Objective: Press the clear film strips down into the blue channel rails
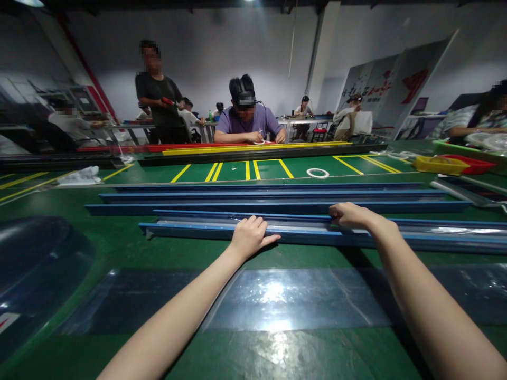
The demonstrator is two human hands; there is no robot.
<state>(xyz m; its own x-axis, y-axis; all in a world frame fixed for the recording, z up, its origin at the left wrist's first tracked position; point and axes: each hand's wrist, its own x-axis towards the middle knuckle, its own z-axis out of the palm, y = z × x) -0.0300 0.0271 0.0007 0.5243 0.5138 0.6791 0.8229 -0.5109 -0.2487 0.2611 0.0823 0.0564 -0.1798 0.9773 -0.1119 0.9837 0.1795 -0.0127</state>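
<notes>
A long blue channel strip (206,230) with raised edges lies across the green table in front of me, a clear film lining (455,230) showing along its trough. My left hand (249,236) is closed over its near wall, fingers inside the trough and thumb stretched along the front. Farther right, my right hand (351,215) is curled in a pinch over the trough, by the far edge; whatever its fingertips hold is hidden. Closer to me, a flat clear plastic sheet (301,301) reflects the light beneath my forearms.
More blue channels (277,207) lie parallel just beyond. A clear plastic roll (35,264) rests at left, a white tape ring (317,173) farther back. Yellow strips (257,149) and a yellow tray (441,165) are beyond. A person in purple (249,124) works opposite.
</notes>
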